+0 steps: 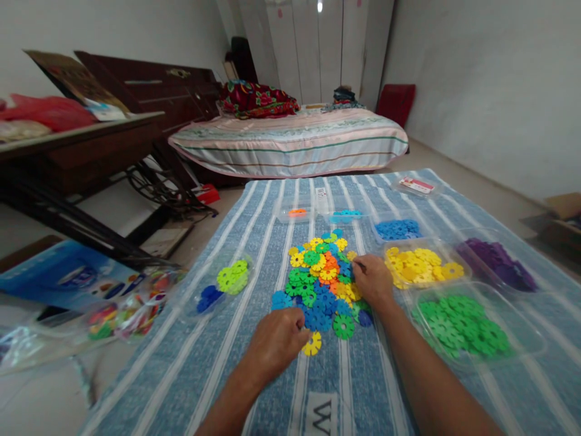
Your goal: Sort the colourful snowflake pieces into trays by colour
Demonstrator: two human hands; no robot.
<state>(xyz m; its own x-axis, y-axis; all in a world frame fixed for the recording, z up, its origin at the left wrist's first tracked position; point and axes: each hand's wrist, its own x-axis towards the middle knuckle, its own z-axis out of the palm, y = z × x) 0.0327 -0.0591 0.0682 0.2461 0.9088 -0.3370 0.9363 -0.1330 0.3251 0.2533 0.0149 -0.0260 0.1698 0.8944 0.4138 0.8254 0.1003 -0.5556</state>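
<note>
A mixed pile of flower-shaped plastic discs [324, 306] in blue, green, yellow and orange lies on the striped cloth. At the pile's near left edge is my left hand [279, 339], its fingers curled closed. A yellow disc [312, 343] shows right at its thumb and fingertips; whether it is pinched or only touched I cannot tell. My right hand [374, 281] is closed at the pile's right side, fingertips together among the discs. What they hold, if anything, is hidden. Just right of that hand stands a clear tub of yellow discs [415, 266].
Clear tubs hold green discs [463, 324], purple discs [499, 263], blue discs [397, 229], light blue discs [345, 215] and orange discs [298, 212]. Another, at left, has lime discs [233, 277] and dark blue discs [209, 298]. A lidded box [416, 185] sits far right. Beyond is a bed [290, 142].
</note>
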